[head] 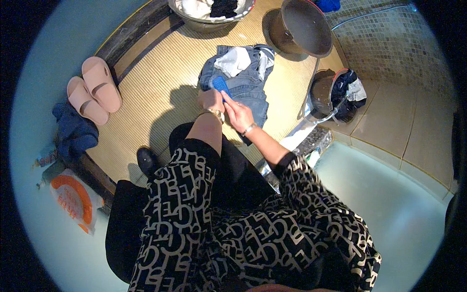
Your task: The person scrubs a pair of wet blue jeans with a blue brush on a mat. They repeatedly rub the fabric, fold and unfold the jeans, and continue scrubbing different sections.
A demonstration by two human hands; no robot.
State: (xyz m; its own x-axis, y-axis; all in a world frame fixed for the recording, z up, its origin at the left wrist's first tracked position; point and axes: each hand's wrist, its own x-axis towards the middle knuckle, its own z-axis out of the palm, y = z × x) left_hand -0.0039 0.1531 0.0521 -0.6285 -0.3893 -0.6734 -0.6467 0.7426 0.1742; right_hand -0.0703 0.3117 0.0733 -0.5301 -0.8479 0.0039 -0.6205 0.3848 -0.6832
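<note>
A blue brush (221, 84), its textured face turned up, is over a pair of blue denim trousers (248, 89) spread on the ribbed mat. My left hand (211, 100), with a watch at the wrist, is curled around the brush's near end. Beside it my right hand (239, 115), wearing a bracelet, stretches its fingers to the same end; whether they grip it is unclear. White pocket cloth (233, 61) shows at the top of the trousers.
A basin (204, 25) of white and black cloth stands at the back. One brown basin (308, 29) is tipped up at the right, near a bucket (332, 87) with dark clothing (346, 87). Pink slippers (96, 91) and dark blue cloth (76, 129) lie left. The ribbed mat (146, 84) has a raised edge.
</note>
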